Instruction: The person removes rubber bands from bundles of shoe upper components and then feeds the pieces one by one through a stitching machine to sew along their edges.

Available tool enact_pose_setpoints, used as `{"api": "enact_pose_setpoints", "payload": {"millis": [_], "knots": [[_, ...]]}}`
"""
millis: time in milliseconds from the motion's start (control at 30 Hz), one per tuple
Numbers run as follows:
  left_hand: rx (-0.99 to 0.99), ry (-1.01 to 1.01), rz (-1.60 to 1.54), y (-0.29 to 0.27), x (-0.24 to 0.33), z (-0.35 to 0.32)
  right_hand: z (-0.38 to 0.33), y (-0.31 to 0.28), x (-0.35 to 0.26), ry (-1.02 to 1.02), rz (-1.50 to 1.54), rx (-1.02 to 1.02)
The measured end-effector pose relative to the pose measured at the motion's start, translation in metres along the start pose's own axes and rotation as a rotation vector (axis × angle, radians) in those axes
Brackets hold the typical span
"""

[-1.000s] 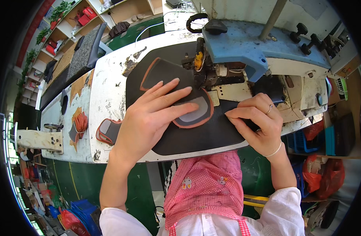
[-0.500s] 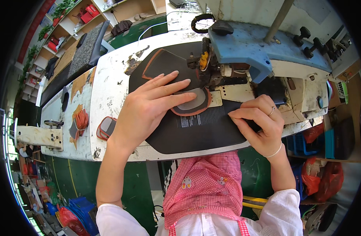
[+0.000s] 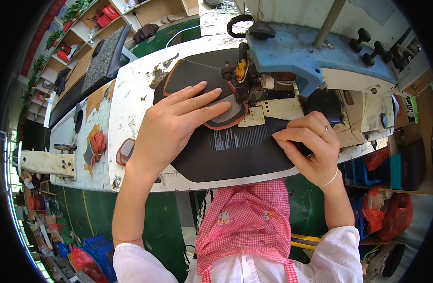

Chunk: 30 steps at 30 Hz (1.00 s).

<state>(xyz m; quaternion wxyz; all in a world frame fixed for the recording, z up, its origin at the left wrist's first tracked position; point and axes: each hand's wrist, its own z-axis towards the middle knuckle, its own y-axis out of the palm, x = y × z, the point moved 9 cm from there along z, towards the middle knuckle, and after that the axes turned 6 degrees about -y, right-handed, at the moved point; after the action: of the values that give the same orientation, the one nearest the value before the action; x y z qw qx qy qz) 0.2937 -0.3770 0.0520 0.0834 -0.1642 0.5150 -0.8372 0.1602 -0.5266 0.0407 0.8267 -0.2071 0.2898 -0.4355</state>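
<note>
My left hand point(image 3: 174, 122) lies flat with its fingers spread, pressing on a dark grey piece with orange edges point(image 3: 193, 75). Under its index finger is a rounded, light grey patch point(image 3: 226, 113), also bordered in orange. Both lie on a large black sheet point(image 3: 216, 162) with a ribbed strip on it. The patch's right edge sits close by the needle area of a sewing machine point(image 3: 242, 78). My right hand point(image 3: 315, 146) rests over the sheet's right part, thumb and index fingertips pressed together; whatever is between them is hidden.
The machine's blue arm point(image 3: 287, 52) stands over the far right of the worn white table point(image 3: 131, 94). Left of my forearm are a small orange-edged stack point(image 3: 125, 151) and a bundle of orange-red strips point(image 3: 98, 143). A cream plate point(image 3: 252, 117) lies beside the needle area.
My left hand and the orange-edged pieces have slid slightly left and away from me. More of the ribbed strip and cream plate shows. My right hand keeps almost the same place.
</note>
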Motion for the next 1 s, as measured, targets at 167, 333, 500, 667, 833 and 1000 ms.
{"api": "enact_pose_setpoints", "payload": {"millis": [167,333,500,667,833,1000], "knots": [[0.027,-0.02,0.147,0.001,0.012,-0.003,-0.001,0.001,0.001,-0.001,-0.007,0.001],[0.036,-0.062,0.253,-0.003,0.031,-0.005,0.0,-0.002,0.001,-0.007,-0.008,0.008],[0.032,-0.1,0.314,-0.003,0.045,-0.01,-0.001,0.001,0.002,-0.006,-0.003,0.007],[0.002,-0.031,0.238,-0.009,0.053,-0.009,-0.001,-0.001,0.001,0.018,-0.004,-0.001],[-0.079,0.143,-0.138,-0.009,0.019,0.009,-0.002,-0.001,-0.001,0.012,-0.004,0.011],[-0.293,0.1,-0.477,0.009,-0.009,0.008,-0.002,0.001,-0.001,0.03,-0.006,0.008]]}}
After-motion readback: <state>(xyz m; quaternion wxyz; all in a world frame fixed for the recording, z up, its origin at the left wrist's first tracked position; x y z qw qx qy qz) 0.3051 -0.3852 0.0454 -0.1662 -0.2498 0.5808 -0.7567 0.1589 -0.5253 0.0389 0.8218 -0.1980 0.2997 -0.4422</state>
